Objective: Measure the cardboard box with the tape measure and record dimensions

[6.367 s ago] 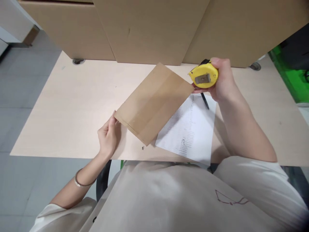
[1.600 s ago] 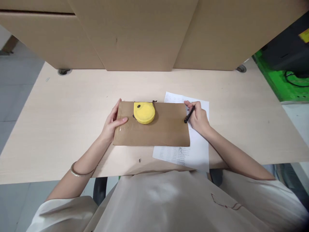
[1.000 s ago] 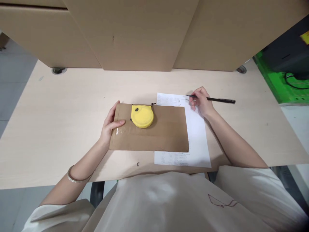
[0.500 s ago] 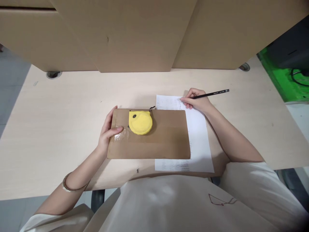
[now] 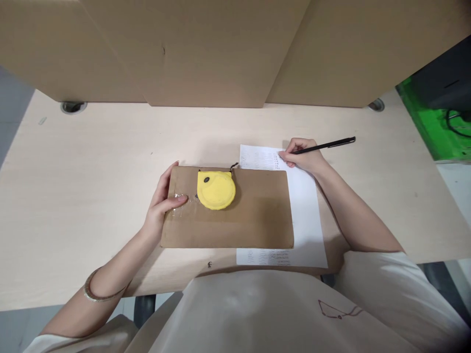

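My left hand (image 5: 162, 198) grips the left edge of a flat brown cardboard piece (image 5: 253, 211), thumb on top over shiny clear tape, the other fingers mostly hidden behind it. On the cardboard rests a yellow rounded thing (image 5: 217, 191) like a small chick-shaped pouch, with a black eye-like spot and a short dark cord. Under the cardboard lies a white sheet of paper (image 5: 307, 215) with rows of writing, partly covered. My right hand (image 5: 301, 153) is closed around a slim black pen (image 5: 327, 145) near the paper's upper right; the fingers hide its tip.
Large cardboard panels (image 5: 206, 54) stand along the back of the pale wooden desk (image 5: 91, 162). Round cable holes (image 5: 73, 107) sit at the back corners. Right of the desk is a green surface (image 5: 427, 122) with a dark object and cable.
The view has shifted slightly. My right hand has moved a little right and down over the paper, with the pen turned slightly. My left hand still holds the cardboard.
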